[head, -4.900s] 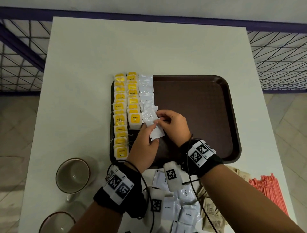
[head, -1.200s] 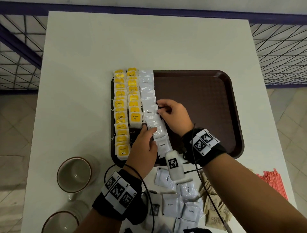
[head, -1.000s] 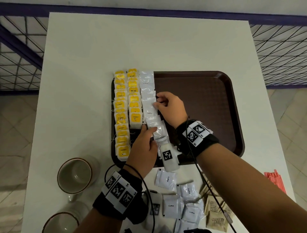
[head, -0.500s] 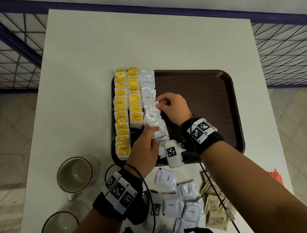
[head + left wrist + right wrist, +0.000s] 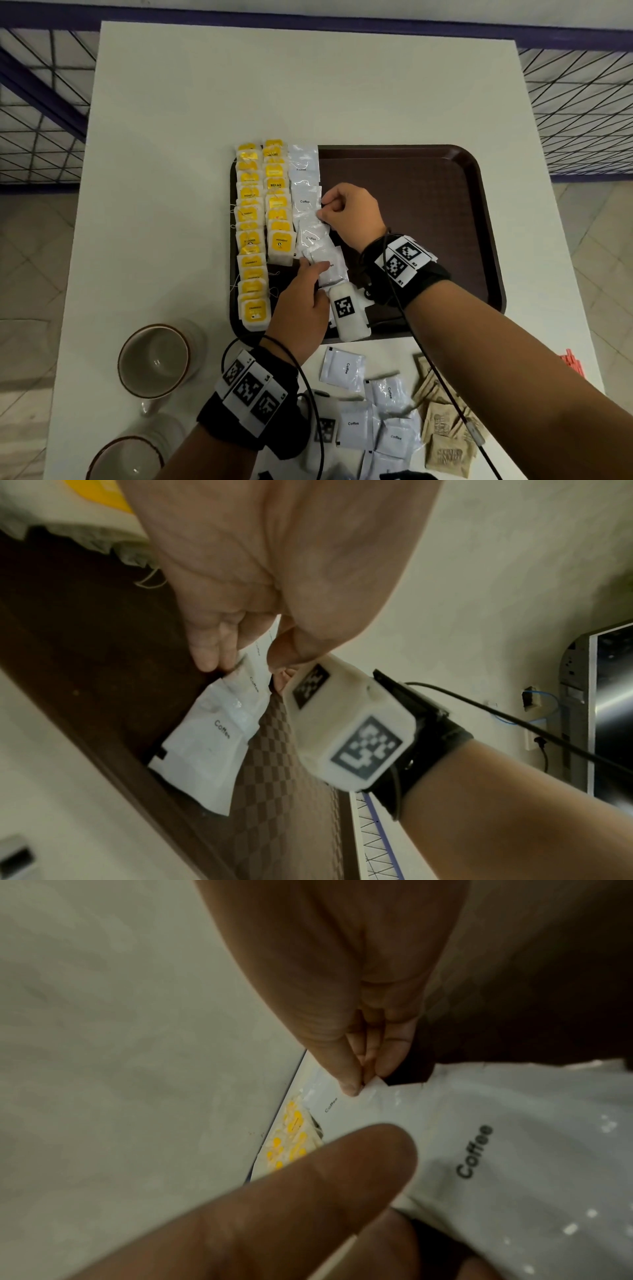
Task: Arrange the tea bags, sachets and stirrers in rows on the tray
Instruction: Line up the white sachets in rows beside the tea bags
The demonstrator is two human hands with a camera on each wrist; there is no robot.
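A brown tray (image 5: pixel 411 205) holds two rows of yellow tea bags (image 5: pixel 251 240) along its left side. Beside them runs a third row of white coffee sachets (image 5: pixel 303 178). My right hand (image 5: pixel 323 214) pinches the corner of one sachet (image 5: pixel 310 229) midway down that row; the right wrist view shows thumb and fingers of this hand (image 5: pixel 363 1083) closed on the sachet's corner (image 5: pixel 514 1150). My left hand (image 5: pixel 310 265) pinches the overlapping sachets (image 5: pixel 330 265) lower in the row. In the left wrist view that hand (image 5: pixel 250 653) holds these sachets (image 5: pixel 205 739) between thumb and fingers.
Loose coffee sachets (image 5: pixel 346 368) and brown sugar sachets (image 5: pixel 445 435) lie on the white table in front of the tray. Red stirrers (image 5: pixel 572 365) show at the right edge. Two mugs (image 5: pixel 154 359) (image 5: pixel 126 459) stand at the front left. A railing runs behind the table.
The sachets that both hands held have been spread down the third row. My right hand has shifted along the row to a sachet's corner; my left hand has barely moved.
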